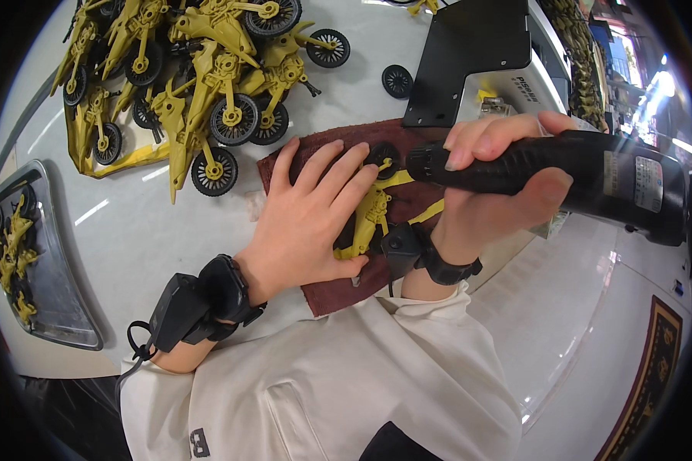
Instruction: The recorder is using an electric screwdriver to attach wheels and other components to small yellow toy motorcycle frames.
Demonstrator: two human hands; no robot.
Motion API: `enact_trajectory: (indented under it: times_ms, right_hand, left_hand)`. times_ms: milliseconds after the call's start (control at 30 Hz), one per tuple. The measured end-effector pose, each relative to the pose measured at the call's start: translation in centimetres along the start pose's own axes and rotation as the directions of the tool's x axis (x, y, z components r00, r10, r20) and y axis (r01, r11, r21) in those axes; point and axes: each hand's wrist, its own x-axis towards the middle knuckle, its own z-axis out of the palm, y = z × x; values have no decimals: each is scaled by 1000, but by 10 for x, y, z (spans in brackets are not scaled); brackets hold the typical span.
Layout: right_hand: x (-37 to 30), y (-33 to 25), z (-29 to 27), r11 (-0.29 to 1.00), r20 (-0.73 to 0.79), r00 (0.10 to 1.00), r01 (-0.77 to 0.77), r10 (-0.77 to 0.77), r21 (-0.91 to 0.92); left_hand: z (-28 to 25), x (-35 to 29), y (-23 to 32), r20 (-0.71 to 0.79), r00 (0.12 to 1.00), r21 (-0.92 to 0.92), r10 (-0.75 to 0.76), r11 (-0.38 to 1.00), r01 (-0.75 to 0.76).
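My left hand (300,207) lies with stretched, spread fingers across a brown-red cloth (327,298). Under and beside its fingers rests a yellow toy motorcycle (372,217), partly covered by that hand. A black wheel (382,156) shows at the toy's far end, next to my left fingertips. In my right hand (484,184) is a black electric screwdriver (584,165), held roughly level with fingers and thumb around its body. Its front end points left toward the wheel; whether its tip touches the toy cannot be made out.
Yellow toy motorcycles with black wheels (235,119) are heaped at the far left. One loose wheel (397,81) lies beside a black and silver box (469,65) at the back. A metal tray (73,307) at the left edge holds yellow and black parts (11,257).
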Motion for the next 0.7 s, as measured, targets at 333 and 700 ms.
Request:
enact_trajectory:
  times_ms: [333,700]
  right_hand:
    - [9,-56,-42,941,-311,889,331,-336,-71]
    - [26,-47,-58,986,-266,954,110,-140,-124]
  left_hand:
    - [1,-3,5,-28,1000,100,-1,995,4]
    - [0,-4,6,-57,998,55,34,998,-31]
